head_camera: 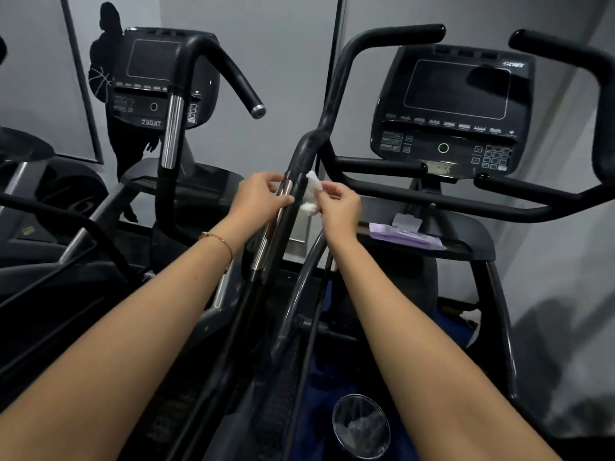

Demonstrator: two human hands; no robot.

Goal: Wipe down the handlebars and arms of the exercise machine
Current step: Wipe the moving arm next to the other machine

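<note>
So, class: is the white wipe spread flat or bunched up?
Bunched up. The white wipe is a crumpled wad pinched in the right hand's fingertips, beside the black arm that the left hand holds.

A gym: two black cardio machines side by side, each console (454,108) flanked by curved handlebars (376,41), the second machine (163,78) left of it.

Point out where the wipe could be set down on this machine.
The shelf has a bare strip right of the purple wipes pack, below the console. Around the arm it is crowded: the left hand grips it and the right hand pinches the wipe beside it.
</note>
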